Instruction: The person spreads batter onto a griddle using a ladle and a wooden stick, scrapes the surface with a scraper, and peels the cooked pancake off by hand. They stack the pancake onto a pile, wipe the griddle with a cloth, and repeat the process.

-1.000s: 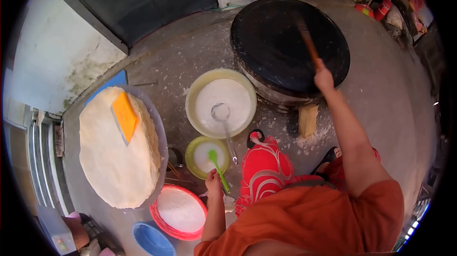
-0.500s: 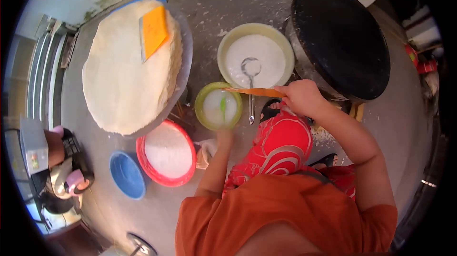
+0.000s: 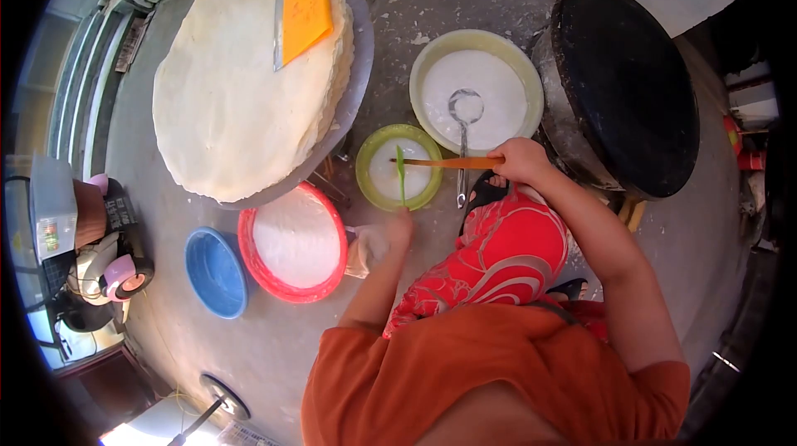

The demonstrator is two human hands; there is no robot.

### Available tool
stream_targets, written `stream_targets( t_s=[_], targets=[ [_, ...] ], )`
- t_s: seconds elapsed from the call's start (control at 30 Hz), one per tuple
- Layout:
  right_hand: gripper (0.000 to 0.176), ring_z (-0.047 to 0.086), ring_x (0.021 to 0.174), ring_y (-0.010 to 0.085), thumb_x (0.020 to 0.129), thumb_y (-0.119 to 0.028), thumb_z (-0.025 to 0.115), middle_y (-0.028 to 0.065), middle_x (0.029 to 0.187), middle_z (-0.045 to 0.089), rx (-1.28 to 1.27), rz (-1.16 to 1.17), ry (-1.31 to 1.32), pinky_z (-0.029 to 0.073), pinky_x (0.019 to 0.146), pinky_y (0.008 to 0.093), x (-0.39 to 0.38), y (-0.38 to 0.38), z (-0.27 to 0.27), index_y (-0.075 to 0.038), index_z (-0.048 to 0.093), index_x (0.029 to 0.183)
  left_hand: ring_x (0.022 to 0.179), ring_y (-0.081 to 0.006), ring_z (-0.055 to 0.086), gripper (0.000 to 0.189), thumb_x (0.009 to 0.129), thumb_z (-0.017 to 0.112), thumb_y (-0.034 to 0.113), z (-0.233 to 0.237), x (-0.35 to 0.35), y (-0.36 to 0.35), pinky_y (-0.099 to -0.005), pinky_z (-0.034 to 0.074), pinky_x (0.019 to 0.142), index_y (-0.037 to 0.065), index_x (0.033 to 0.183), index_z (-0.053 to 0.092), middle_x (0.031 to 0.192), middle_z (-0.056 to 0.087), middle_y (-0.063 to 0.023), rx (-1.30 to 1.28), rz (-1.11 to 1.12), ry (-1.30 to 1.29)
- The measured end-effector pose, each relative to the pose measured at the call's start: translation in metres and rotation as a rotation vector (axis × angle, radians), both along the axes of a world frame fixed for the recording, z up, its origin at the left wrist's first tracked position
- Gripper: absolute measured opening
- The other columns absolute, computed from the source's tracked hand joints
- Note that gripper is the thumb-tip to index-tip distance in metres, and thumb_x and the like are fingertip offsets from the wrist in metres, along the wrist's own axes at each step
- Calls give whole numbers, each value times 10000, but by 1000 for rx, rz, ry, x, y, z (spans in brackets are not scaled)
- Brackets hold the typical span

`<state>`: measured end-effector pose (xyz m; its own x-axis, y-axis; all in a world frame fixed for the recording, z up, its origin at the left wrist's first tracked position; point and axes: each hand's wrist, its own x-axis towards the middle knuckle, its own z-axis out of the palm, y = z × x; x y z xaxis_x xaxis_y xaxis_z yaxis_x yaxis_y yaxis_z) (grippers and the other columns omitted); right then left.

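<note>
My right hand (image 3: pixel 520 160) is closed around one end of a flat orange-brown wooden stick (image 3: pixel 465 163). Its thin far end reaches over the small green bowl (image 3: pixel 364 182), which holds white liquid. From the near side of that bowl, my left hand (image 3: pixel 401 224) grips a slim light-green utensil (image 3: pixel 403 172) whose upper part crosses the stick's tip in this view. Behind them stands a larger pale-green basin (image 3: pixel 535 106) of white batter, a metal ladle (image 3: pixel 463 143) lying in it with its handle over the rim.
A round black griddle (image 3: pixel 627 89) stands at right. At left, stacked thin flat sheets (image 3: pixel 241 89) carry an orange scraper (image 3: pixel 305 19). Nearer are a red basin (image 3: pixel 249 257) of white batter and a blue basin (image 3: pixel 217 307). A wheeled pink-and-white item (image 3: pixel 116 276) sits far left.
The view has shifted. The wooden stick has moved from the bowl's far rim to over its middle, and the green utensil now stands across the stick's tip.
</note>
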<state>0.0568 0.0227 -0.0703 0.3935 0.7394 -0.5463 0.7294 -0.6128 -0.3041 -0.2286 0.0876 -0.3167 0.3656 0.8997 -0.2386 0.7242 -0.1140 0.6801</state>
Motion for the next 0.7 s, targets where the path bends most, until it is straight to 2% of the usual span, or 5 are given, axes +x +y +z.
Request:
stream_targets(
  t_s=[0.17,0.23,0.33,0.57,0.7],
  targets=[
    [297,617,692,200,649,-163,589,47,701,631,58,80,-67,471,612,311,3,-5,8,-184,641,941,535,-259,548,276,834,460,212,-20,1,29,-366,434,538,-28,832,597,607,557,-177,-245,128,39],
    [409,596,746,229,594,-190,679,72,752,610,141,353,-237,462,637,327,3,-8,-2,-208,615,998,578,-290,566,278,829,466,210,8,5,23,-383,440,578,-35,831,597,638,572,-201,-327,199,52],
    [538,557,798,248,525,-216,735,86,814,559,245,543,-418,449,670,340,-3,-1,-11,-234,586,1042,641,-330,585,276,827,466,207,58,14,-8,-399,439,616,-36,829,599,682,585,-215,23,9,-19],
    [558,558,807,251,523,-241,740,90,824,556,148,489,-355,452,684,347,-4,-2,11,-235,579,1057,670,-355,582,279,829,462,210,16,8,19,-402,431,615,-31,793,598,680,580,-217,-53,100,35],
    [403,591,800,261,630,-206,647,106,825,610,-3,285,-128,465,682,355,7,0,-14,-192,604,1030,642,-343,572,264,830,461,201,9,-3,-5,-391,432,603,-26,794,590,661,575,-203,-183,117,-33]
  ],
)
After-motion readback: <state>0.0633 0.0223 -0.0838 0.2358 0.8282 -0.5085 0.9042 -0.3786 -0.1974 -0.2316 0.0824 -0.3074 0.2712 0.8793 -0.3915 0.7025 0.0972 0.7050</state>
